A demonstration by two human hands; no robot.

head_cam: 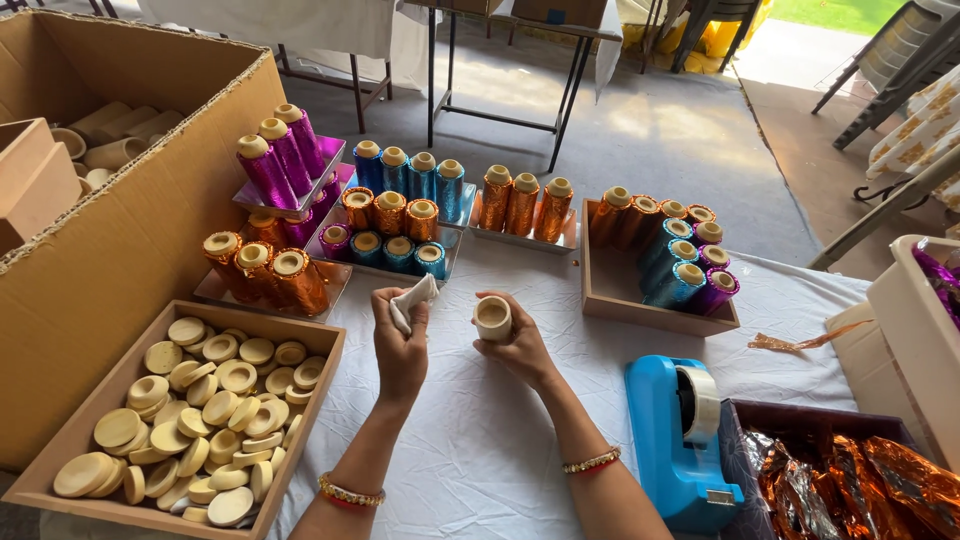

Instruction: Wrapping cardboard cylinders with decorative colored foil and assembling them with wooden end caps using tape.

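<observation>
— While we are looking down over a white-covered bench point(480, 440), what are our hands holding?

— Our left hand point(400, 345) is pinching a small white cloth point(412, 300) between curled fingers, and our right hand point(515, 345) is gripping a short pale wooden cup point(492, 318), open end facing up, just above the bench's middle. The two hands are sitting close together, not touching.

— And what is lying around us?

— A wooden tray of pale round discs point(205, 400) is sitting by our left arm, beside a big cardboard box point(130, 230). Foil-wrapped cups in orange, purple and blue point(390, 215) are standing in rows on trays beyond our hands. A blue tape dispenser point(680, 435) is resting near our right forearm, next to crumpled orange foil point(850, 480).
</observation>
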